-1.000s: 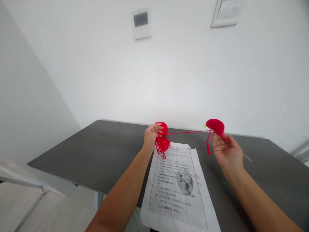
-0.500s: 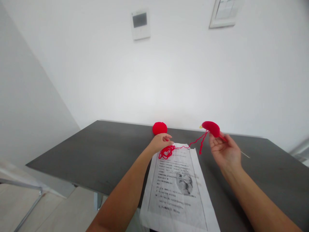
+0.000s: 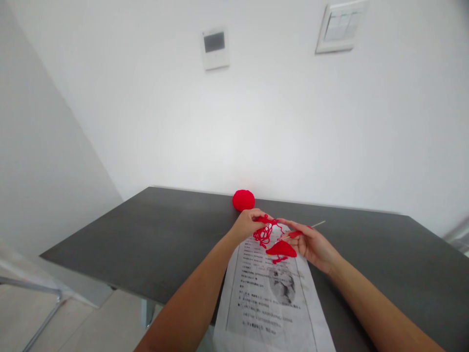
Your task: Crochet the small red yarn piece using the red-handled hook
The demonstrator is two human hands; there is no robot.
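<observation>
My left hand [image 3: 250, 225] pinches a loose tangle of red yarn [image 3: 263, 235] above the top of a printed sheet. Close beside it, my right hand [image 3: 315, 246] holds a slim crochet hook [image 3: 318, 224] with a red grip; its thin pale end sticks out to the right. A small curved red crocheted piece [image 3: 281, 249] sits at the fingertips of my right hand, over the paper, with a red tail of yarn below it. A strand seems to link the tangle and the piece. Behind my left hand rests a red ball of yarn [image 3: 244, 200].
The printed sheet [image 3: 271, 313] lies over the front part of the dark table [image 3: 146, 239]. A white wall rises behind, bearing a small screen panel [image 3: 215, 49] and a switch plate [image 3: 341, 27]. A metal chair frame [image 3: 44, 322] stands at lower left.
My right hand has moved left with the crocheted piece and hook, from the right side to beside my left hand. My left hand has lifted the yarn tangle slightly rightward.
</observation>
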